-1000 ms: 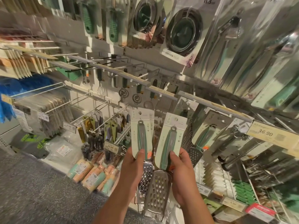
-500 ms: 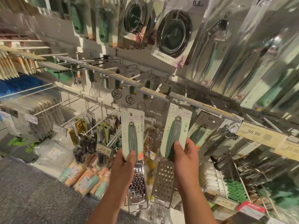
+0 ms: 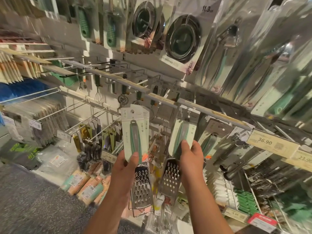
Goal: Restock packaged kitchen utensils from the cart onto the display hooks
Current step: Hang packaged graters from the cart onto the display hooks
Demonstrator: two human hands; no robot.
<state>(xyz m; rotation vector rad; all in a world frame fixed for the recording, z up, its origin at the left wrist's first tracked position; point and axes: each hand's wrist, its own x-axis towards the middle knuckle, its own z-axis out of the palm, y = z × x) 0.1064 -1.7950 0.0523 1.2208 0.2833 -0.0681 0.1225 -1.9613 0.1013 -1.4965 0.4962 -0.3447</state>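
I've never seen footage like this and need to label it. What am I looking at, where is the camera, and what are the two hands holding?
There is no machine here: a person wears a wide-angle camera on the head, which looks forward and down at their own arms. They face a shop wall of kitchen tools on hooks. The left hand grips a carded grater with a green and grey handle. The right hand grips a second grater, its card top raised to the hook rail. More packaged utensils hang all around, and a price tag reads 36.90. No cart is in view.
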